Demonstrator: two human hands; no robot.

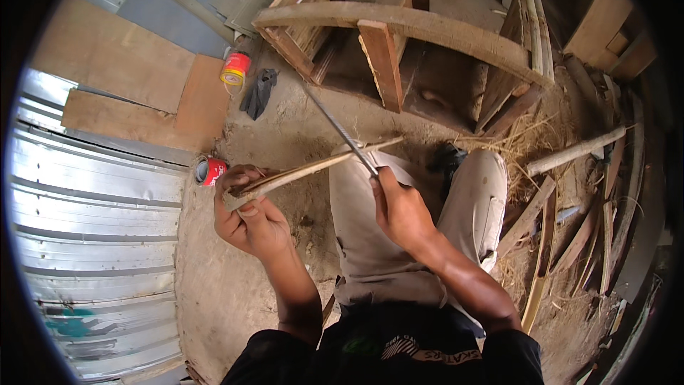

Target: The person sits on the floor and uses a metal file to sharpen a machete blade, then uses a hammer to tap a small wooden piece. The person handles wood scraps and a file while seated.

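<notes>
My left hand [251,215] is closed round the thick end of a split wooden strip [299,173]. The strip looks rough and pale along its edge and slants up to the right, its thin tip over my thigh. In my right hand [403,208] is a long, narrow grey metal blade [333,122], seen nearly edge-on and pointing up to the left. The blade crosses the strip near the strip's far end; whether they touch I cannot tell. My right fingers hide the blade's handle.
Ahead stands a wooden frame [442,28] with a curved rail. Red cans [235,69] and a dark cloth [259,93] lie to the left, beside corrugated metal sheeting [92,224]. Wood offcuts [529,217], a pole [577,151] and shavings litter the dirt floor [221,292] at right.
</notes>
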